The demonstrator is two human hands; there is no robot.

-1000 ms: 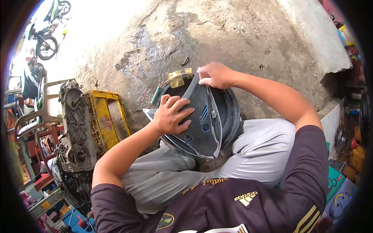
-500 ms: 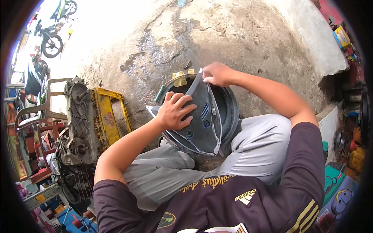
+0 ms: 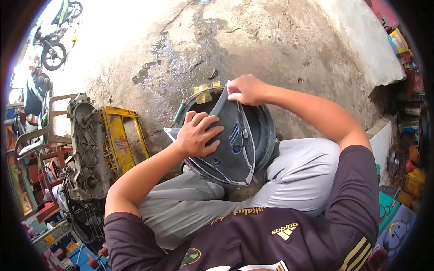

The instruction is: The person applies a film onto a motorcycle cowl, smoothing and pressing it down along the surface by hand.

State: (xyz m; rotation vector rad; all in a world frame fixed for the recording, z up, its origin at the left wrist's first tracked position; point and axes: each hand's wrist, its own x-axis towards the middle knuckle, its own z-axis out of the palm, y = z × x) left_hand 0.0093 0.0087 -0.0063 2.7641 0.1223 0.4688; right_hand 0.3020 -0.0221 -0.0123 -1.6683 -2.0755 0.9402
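A dark grey plastic panel with pale edges, a slotted vent and two round holes lies across a round black tub between the person's legs. My left hand rests on the panel's left part, fingers spread and a little bent. At the panel's narrow upper tip, my right hand pinches the edge between thumb and fingers. Yellowish blocks sit at the tub's upper rim, and a thin green-handled tool leans at its left.
A metal engine casing and a yellow crate stand to the left. Farther left are a chair frame and a motorcycle wheel. A pale ledge and a teal box are on the right. The concrete floor is partly wet.
The whole view shifts slightly. Both hands keep their places on the panel, with no clear movement against it.
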